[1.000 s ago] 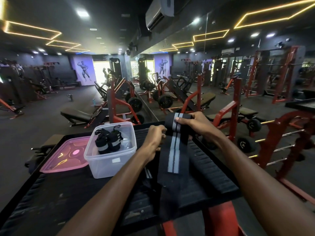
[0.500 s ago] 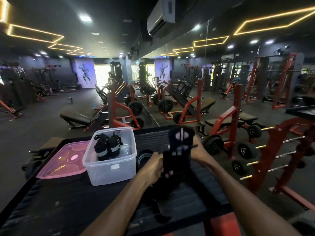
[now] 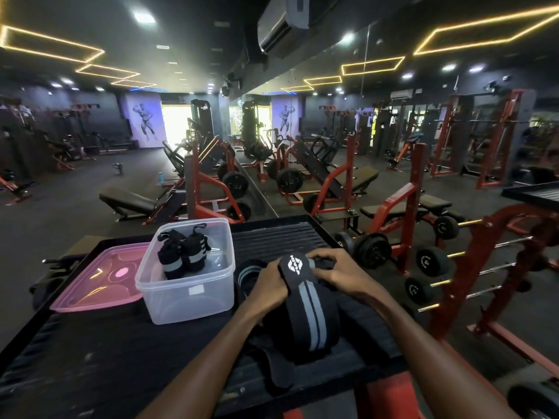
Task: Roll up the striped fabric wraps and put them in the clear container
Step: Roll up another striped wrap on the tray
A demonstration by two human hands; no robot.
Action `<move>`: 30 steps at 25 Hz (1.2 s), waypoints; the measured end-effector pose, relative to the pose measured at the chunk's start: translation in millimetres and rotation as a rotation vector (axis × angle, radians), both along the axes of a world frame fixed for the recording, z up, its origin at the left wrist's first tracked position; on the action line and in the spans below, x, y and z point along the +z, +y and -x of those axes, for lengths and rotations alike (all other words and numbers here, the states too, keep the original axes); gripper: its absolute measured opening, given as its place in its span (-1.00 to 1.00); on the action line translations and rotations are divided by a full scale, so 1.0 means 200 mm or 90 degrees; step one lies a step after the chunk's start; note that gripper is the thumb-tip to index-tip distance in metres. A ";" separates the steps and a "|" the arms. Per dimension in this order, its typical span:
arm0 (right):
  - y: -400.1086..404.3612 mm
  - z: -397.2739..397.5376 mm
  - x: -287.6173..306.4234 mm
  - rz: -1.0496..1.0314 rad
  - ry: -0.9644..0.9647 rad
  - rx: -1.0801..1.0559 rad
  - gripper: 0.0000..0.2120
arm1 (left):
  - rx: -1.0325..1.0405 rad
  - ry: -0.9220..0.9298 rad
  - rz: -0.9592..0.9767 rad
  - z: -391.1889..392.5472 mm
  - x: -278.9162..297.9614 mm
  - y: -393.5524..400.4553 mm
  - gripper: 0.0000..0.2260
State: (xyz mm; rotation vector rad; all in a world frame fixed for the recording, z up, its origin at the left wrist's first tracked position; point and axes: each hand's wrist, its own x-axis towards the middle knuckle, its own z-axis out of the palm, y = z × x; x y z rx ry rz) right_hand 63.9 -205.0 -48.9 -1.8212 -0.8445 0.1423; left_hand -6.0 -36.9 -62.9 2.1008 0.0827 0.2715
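Note:
A black wrap with two grey stripes [image 3: 310, 313] lies along the black ribbed platform [image 3: 272, 237], its logo end pointing away from me. My left hand [image 3: 269, 287] grips that far end from the left, and my right hand [image 3: 335, 272] holds it from the right. The clear container [image 3: 187, 294] stands to the left of my hands with two rolled wraps [image 3: 181, 255] upright inside. Another loose striped wrap [image 3: 249, 273] lies between the container and my left hand, partly hidden.
A pink lid [image 3: 99, 279] rests on the platform left of the container. A red dumbbell rack [image 3: 438, 267] stands to the right. Red benches and weight machines fill the gym floor beyond, in front of a mirror wall.
The wrap was held up in the air by both hands; now it is down flat on the platform, with both hands at its far end.

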 end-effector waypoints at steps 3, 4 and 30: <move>-0.04 0.03 0.06 0.044 -0.052 0.033 -0.55 | 0.007 -0.008 0.153 0.00 0.04 -0.01 -0.89; -0.06 0.02 0.07 0.112 -0.053 0.061 -0.39 | 0.008 -0.008 0.207 -0.02 0.04 -0.01 -0.87; 0.31 -0.28 -0.02 -0.084 0.087 -0.020 -0.88 | 0.172 -0.164 0.292 -0.23 -0.07 0.14 -0.89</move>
